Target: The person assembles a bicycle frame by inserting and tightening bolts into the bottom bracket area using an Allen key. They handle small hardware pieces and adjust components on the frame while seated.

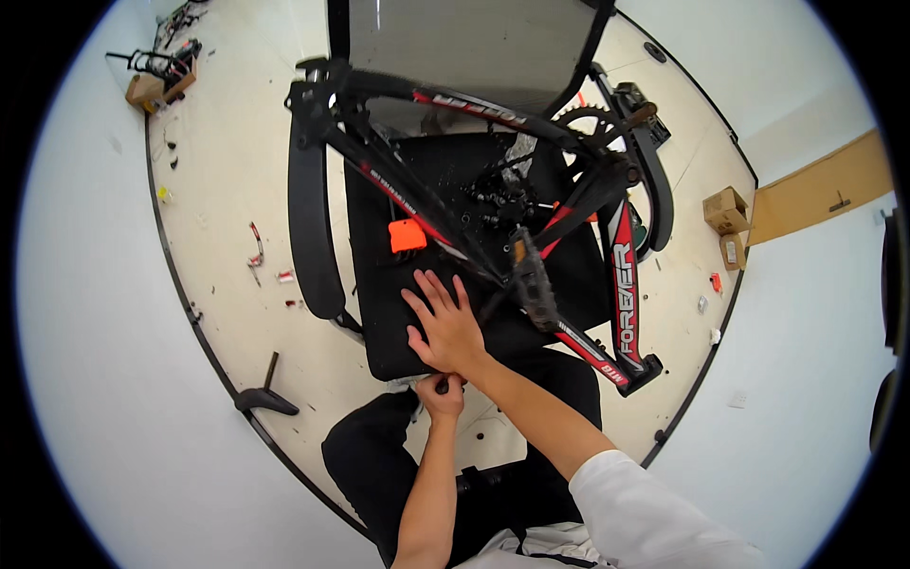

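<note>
My right hand point(445, 325) lies flat, fingers spread, on the front of a black chair seat point(384, 337). Just below the seat's front edge, my left hand point(442, 394) is closed round something dark; only a small end of it shows. Across the chair rests a black and red bicycle frame point(417, 204), with its crank and chainring point(588, 123) at the far right. A pedal point(533, 280) hangs to the right of my right hand. Beyond my fingertips sits an orange block-shaped thing point(408, 235). Dark small parts point(507, 204) lie on the seat behind the frame tubes.
Black armrests point(318, 218) flank the seat. A bicycle saddle with its post point(268, 398) lies on the floor at left. Cardboard boxes point(726, 211) stand by the right wall, and another box point(147, 92) with parts at the far left. Small pieces litter the floor.
</note>
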`<state>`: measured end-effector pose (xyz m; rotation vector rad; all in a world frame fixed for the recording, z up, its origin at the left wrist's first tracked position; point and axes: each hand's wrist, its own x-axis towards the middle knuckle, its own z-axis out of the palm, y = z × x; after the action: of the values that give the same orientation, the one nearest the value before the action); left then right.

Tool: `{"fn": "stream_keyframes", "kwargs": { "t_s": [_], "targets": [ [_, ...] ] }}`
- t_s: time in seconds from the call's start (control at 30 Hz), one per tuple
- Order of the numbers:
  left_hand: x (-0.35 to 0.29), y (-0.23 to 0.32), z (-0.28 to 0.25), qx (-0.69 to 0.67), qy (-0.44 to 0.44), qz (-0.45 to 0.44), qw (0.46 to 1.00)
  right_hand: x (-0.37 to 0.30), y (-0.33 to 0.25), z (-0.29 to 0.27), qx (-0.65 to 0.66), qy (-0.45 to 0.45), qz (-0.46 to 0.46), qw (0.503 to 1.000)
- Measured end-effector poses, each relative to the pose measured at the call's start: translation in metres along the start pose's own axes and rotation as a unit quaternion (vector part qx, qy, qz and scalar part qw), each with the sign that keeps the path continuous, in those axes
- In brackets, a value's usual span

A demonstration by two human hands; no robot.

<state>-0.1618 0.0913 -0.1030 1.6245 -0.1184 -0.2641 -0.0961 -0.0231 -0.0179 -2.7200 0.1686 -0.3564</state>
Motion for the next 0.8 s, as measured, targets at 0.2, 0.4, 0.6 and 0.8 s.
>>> {"fn": "stream_keyframes", "kwargs": {
  "t_s": [0.2,0.4,0.6,0.8],
  "targets": [
    [0.001,0.068,-0.023,-0.269,-0.004,-0.219,0.938,-0.026,-0.007,-0.031,0.184,-0.071,0.002,0.98],
    [0.011,0.153,-0.035,-0.211,-0.182,-0.409,0.869,-0.092,-0.017,-0.096,0.225,-0.002,-0.015,0.974],
    [0.06,0.164,-0.009,-0.134,-0.195,-0.417,0.878,-0.117,0.029,-0.121,0.24,0.168,0.122,0.948],
    [0.134,0.1,0.018,-0.053,-0.148,-0.171,0.973,-0.042,0.123,-0.123,0.256,0.133,0.377,0.88]
  ]
}}
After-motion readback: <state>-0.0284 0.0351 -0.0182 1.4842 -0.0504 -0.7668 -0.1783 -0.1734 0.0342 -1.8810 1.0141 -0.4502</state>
